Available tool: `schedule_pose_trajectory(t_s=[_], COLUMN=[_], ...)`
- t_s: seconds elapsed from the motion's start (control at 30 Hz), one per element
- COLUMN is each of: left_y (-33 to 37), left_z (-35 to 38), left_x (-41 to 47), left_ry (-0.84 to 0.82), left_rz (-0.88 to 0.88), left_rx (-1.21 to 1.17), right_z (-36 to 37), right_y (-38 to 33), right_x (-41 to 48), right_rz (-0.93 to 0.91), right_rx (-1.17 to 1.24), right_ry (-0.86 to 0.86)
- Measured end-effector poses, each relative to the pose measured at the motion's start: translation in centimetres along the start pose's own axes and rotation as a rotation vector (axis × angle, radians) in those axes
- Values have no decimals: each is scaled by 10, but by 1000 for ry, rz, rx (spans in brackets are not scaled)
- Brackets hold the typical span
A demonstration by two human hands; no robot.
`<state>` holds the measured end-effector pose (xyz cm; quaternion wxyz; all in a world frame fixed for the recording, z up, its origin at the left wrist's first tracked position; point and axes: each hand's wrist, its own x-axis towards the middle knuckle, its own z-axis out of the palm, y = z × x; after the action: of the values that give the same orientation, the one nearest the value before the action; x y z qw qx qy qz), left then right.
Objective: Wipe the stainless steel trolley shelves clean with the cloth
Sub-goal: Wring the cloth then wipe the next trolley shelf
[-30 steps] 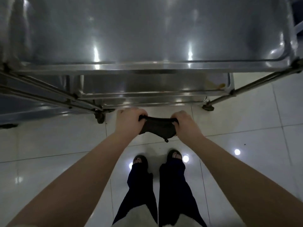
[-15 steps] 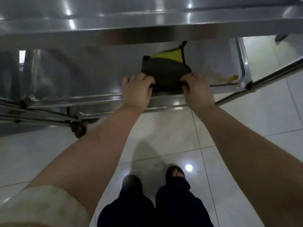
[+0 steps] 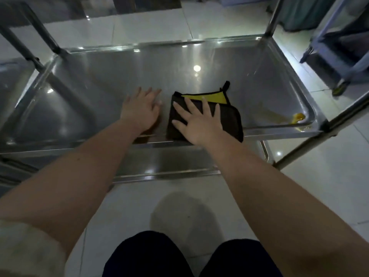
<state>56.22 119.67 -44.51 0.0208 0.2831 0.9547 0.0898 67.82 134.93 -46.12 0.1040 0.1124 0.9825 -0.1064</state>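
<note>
A folded dark cloth [image 3: 231, 120] with a yellow side and a small loop lies flat on a stainless steel trolley shelf [image 3: 119, 76], near its front edge. My right hand [image 3: 197, 120] presses on the cloth with straight, spread fingers. My left hand [image 3: 140, 108] lies flat on the bare steel just left of the cloth, fingers straight. An orange-yellow smear [image 3: 297, 117] with a brownish streak sits in the shelf's front right corner.
Steel uprights [image 3: 272, 19] rise at the shelf's corners, and a lower shelf edge [image 3: 169, 172] shows beneath the front rim. A blue trolley [image 3: 339, 47] stands on the tiled floor at the right. My knees [image 3: 191, 256] are at the bottom of the view.
Both hands held the cloth bunched between them; it now lies flat on the shelf. My left hand has let go and moved onto the steel. The view has dropped below the top shelf.
</note>
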Motion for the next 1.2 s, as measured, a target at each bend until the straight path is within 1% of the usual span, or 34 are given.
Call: schedule_pose_trajectory(t_s=[0.07,0.17,0.23,0.27,0.33,0.43,0.47,0.53,0.6,0.7,0.77,0.8,0.83,0.87,0.97,1.03,1.07,1.13,1.2], left_y=[4,12,11,9,7,5,4,3,2,4,4,5,6,7,6,3,2,4,5], left_z=[12,25,27,28,31,35,35,36,37,37,37,37,37,36,36,37,37,37,36], left_x=[10,17,22,25,26,24,24,24,22,21,20,19,19,19,18,20,20,21,20], left_ry=[3,-13,-46,-58,-63,-57,-59,-66,-62,-56,-53,-53,-57,-63,-62,-54,-54,-58,-56], left_rz=[27,86,98,97,92,73,73,77,67,65,68,68,66,64,56,50,51,59,55], left_rx=[20,39,62,75,107,125,128,127,119,111,105,106,109,112,106,99,98,95,85], right_z=[-6,-19,-20,-18,-11,0,0,-4,-10,-20,-23,-22,-21,-18,-3,-1,-3,-9,-14], right_y=[53,143,163,154,106,27,17,32,77,157,179,173,158,133,35,-4,-5,23,72], right_x=[5,-3,-6,-2,16,39,43,44,35,8,-6,-5,-1,6,28,36,37,31,17], right_rz=[38,244,345,350,280,55,3,-27,46,289,439,466,451,395,105,-2,-22,-11,86], right_rx=[5,24,20,12,-17,-77,-89,-104,-89,-27,2,4,7,5,-61,-67,-66,-75,-62], right_ry=[25,21,60,85,119,117,97,80,97,91,84,91,99,105,95,51,39,68,101])
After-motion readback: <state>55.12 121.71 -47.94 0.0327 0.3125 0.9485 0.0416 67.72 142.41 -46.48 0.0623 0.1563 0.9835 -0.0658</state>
